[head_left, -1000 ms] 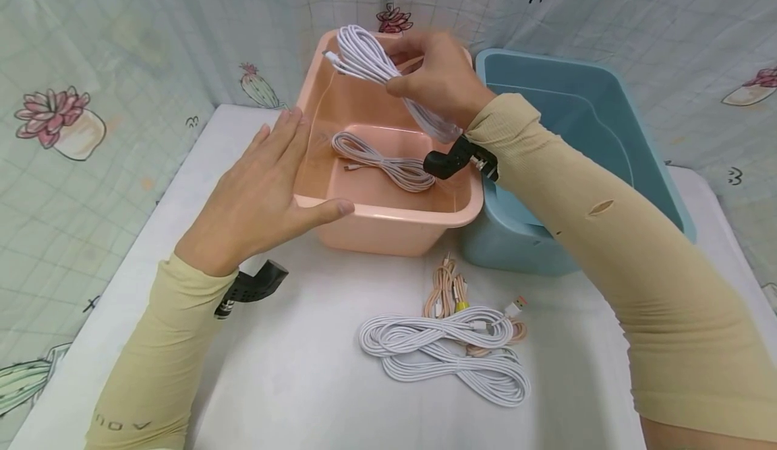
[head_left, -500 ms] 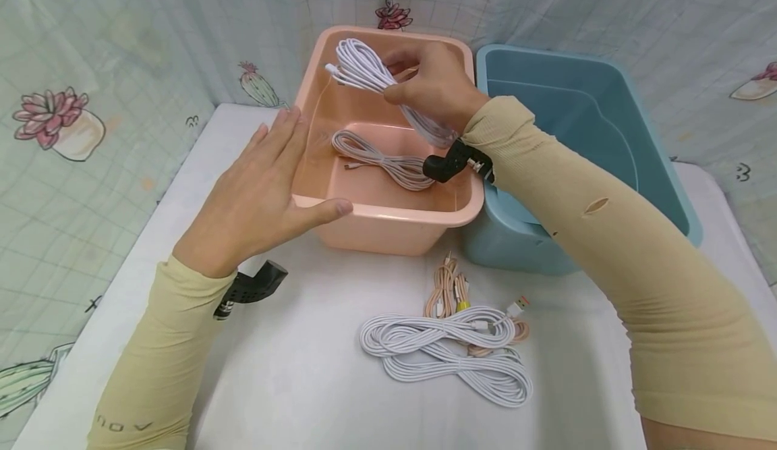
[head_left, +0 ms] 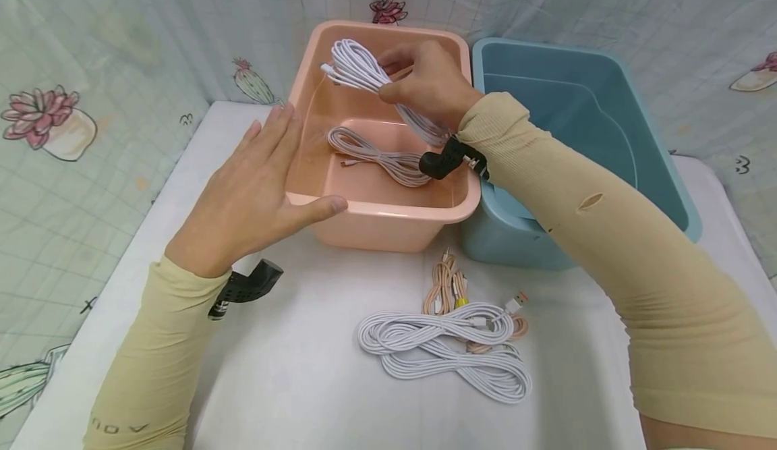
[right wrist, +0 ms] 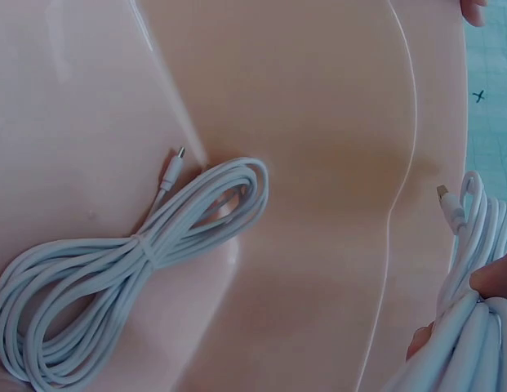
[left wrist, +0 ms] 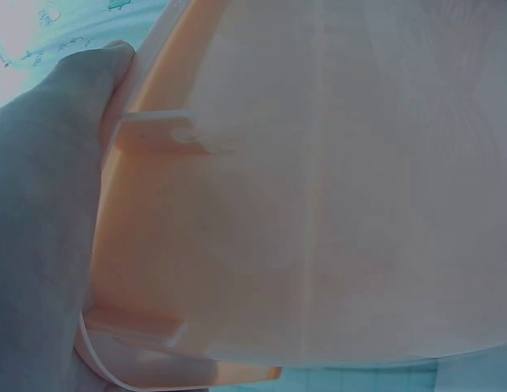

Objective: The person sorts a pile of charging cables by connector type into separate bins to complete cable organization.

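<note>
My right hand [head_left: 427, 82] pinches a coiled white cable [head_left: 358, 65] by its middle, over the pink bin [head_left: 388, 210]. In the right wrist view, thumb and fingertip close round the held cable [right wrist: 473, 261], its plug sticking out at the side. Another white cable bundle [head_left: 382, 156] lies on the bin's floor, tied at its waist, its small metal-tipped plug [right wrist: 173, 167] visible in the right wrist view. My left hand [head_left: 243, 193] rests on the bin's left front corner, fingers straight along the rim and thumb stretched over the front edge.
A blue bin [head_left: 546, 59] stands right beside the pink one, partly behind the right forearm. On the white table [head_left: 291, 369] in front lie two white cable bundles [head_left: 455, 369], overlapping, and several tan cables [head_left: 443, 285], one with a yellow part. A patterned cloth [head_left: 152, 32] hangs behind.
The right hand has lowered the held cable slightly into the pink bin. The left hand keeps its place on the rim. The whole view has shifted a little.
</note>
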A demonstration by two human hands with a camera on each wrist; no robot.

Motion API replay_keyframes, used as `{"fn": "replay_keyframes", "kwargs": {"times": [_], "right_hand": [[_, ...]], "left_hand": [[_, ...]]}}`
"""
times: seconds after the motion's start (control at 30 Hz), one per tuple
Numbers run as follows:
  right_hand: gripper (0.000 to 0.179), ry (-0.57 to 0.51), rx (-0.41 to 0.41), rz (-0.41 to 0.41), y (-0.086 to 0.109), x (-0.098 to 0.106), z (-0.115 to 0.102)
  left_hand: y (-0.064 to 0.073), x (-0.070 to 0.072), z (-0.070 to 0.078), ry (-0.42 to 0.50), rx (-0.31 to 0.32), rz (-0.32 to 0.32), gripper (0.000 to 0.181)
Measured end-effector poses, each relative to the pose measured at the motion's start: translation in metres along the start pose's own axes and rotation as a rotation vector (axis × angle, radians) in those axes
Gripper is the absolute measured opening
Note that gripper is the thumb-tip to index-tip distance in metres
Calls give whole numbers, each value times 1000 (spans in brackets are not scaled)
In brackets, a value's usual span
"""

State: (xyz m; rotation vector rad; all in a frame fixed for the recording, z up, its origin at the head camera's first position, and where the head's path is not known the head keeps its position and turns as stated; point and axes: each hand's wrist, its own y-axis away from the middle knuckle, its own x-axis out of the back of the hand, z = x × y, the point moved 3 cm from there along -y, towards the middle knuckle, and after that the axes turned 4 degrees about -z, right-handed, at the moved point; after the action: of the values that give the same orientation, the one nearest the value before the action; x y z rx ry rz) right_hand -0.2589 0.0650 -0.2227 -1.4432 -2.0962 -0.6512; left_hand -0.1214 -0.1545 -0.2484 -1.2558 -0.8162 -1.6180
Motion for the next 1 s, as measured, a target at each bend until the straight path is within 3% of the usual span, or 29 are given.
{"fn": "replay_keyframes", "kwargs": {"times": [0.63, 1.0], "right_hand": [[48, -43, -11, 0, -1, -2, 1], [52, -2, -25, -19, -1, 0, 2]], "left_hand": [[2, 0, 0, 4, 15, -10, 108], [2, 0, -1, 7, 5, -4, 108]]}}
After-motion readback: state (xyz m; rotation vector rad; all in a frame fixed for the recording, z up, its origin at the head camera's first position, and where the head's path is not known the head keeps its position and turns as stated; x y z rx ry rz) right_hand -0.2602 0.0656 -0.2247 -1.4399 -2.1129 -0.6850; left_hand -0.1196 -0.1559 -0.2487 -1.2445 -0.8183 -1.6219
